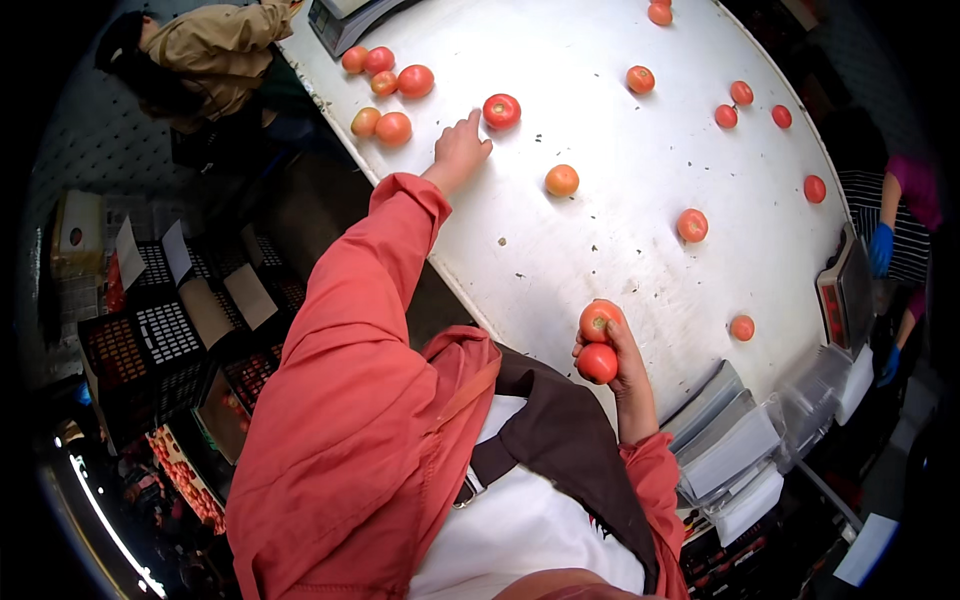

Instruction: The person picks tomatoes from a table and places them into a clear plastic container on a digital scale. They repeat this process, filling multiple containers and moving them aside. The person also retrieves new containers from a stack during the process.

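Note:
Over the white table (525,255), my left hand (459,150) reaches out with its index finger extended beside a red tomato (502,111); it holds nothing. Two tomatoes (598,363) are gripped one against the other in my right hand (626,360), close to the near edge. An orange tomato (562,181) lies between my hands, and a redder one (692,225) lies farther right. A loose group of several tomatoes (415,81) rests left of my left hand. More tomatoes (640,79) are scattered over the far and right parts of the table.
Scales stand at the upper left (341,26) and right (844,292) of the table. Clear plastic holders with papers (731,442) hang at the lower right edge. Black crates (165,330) are stacked at left. One person (217,52) is at upper left; blue-gloved people (882,247) are at right.

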Motion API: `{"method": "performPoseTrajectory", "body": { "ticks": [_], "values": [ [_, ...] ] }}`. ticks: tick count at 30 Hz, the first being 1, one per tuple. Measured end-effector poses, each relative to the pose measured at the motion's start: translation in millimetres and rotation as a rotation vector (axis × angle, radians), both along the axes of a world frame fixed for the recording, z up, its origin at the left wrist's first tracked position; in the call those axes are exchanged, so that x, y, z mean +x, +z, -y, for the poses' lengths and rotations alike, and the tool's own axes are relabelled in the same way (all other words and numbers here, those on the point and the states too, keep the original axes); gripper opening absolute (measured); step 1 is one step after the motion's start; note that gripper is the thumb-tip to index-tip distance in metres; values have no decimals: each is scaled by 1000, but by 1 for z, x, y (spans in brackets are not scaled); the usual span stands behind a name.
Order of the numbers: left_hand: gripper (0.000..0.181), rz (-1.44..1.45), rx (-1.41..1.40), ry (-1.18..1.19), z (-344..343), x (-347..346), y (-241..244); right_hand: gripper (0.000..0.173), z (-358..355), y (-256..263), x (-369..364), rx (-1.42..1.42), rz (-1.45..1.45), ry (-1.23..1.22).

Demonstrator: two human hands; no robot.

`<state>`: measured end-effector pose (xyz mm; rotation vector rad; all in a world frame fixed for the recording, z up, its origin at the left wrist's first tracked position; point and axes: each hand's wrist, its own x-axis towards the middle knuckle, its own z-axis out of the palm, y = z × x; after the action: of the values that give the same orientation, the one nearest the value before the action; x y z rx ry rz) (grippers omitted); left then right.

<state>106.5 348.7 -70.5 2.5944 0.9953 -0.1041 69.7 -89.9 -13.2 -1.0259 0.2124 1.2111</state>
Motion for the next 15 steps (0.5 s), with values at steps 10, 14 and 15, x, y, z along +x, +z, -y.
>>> {"method": "performPoseTrajectory", "body": {
  "ticks": [10,14,15],
  "values": [
    [89,-101,-97,171,5,82,-1,60,16,3,-1,17,-12,-50],
    [79,142,-462,191,-31,63,-9,57,27,5,-1,5,-23,-106],
    [79,224,-675,255,-41,53,-18,57,34,-2,-3,25,-52,-131]
  ]
}}
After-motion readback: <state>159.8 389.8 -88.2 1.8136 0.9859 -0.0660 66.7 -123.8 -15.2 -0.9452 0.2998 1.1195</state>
